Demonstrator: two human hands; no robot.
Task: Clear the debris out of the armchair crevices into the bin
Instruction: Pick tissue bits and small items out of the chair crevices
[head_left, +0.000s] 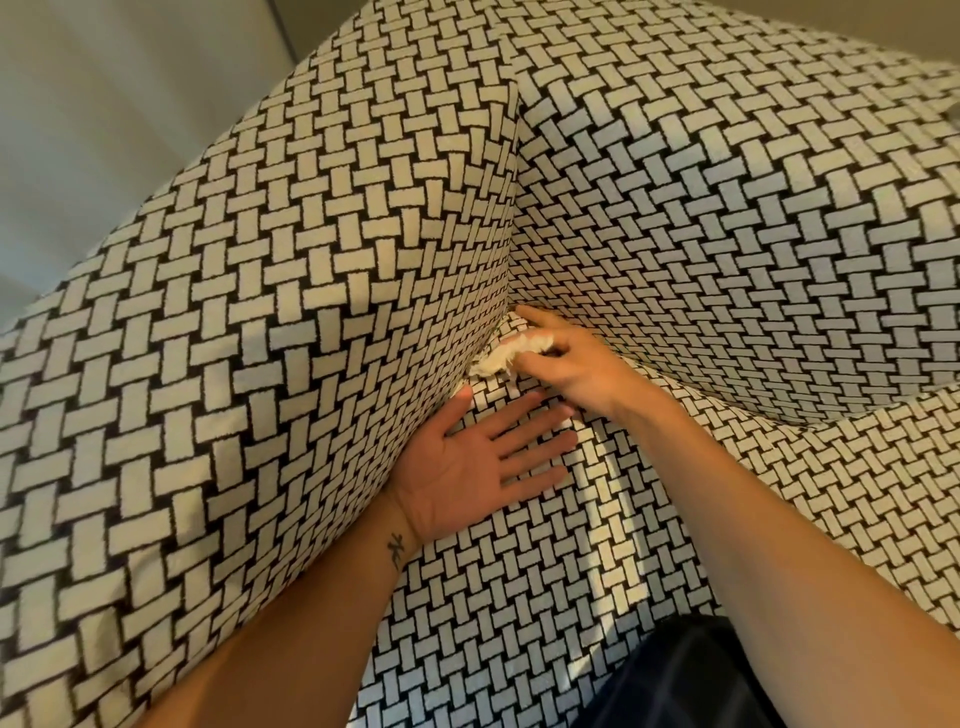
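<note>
A dark garment (675, 680) at the bottom edge marks the person leaning over a basket-weave armchair (727, 234), both bare forearms reaching across the seat cushion (519, 597). A small tattoo (395, 552) shows on the left wrist.

The left hand (467, 467) lies palm up on the cushion, fingers straight and spread, holding nothing, its thumb against the inner face of the armrest (260, 312).

Just beyond it, the right hand (569, 364) has its fingers curled round a crumpled white wad (498, 357) (possibly tissue or stuffing; the glare makes it hard to say). The wad sits at the mouth of the crevice (480, 371) where armrest meets seat cushion, one end against the armrest fabric, the other in the fingers. The right index finger points into the corner where armrest, seat and backrest (753, 156) meet.

Behind the armrest, a pale wall (104, 104) fills the upper left.
</note>
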